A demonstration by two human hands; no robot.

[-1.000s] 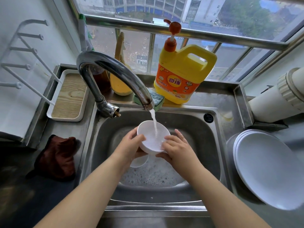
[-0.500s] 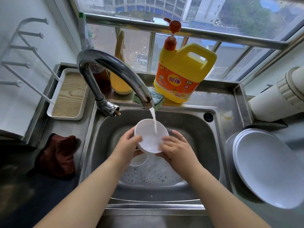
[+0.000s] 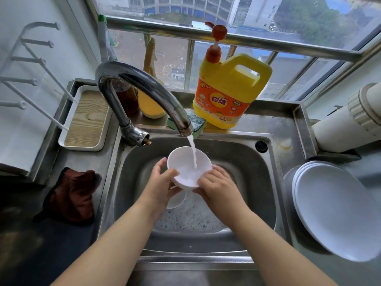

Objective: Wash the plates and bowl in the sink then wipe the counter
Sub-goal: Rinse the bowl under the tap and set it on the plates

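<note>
White bowl [image 3: 186,168] held over the sink [image 3: 243,162] under the running tap [image 3: 144,93], tilted, water landing inside. Left hand [image 3: 159,182] gripping the bowl's left rim, thumb over the edge; right hand [image 3: 218,187] gripping the right rim, fingers curled on it. Suds in the sink bottom. Stacked white plates [image 3: 334,211] on the worktop's right edge. Brown cloth [image 3: 71,196] on the left side. Yellow soap jug [image 3: 228,93] at the back edge.
</note>
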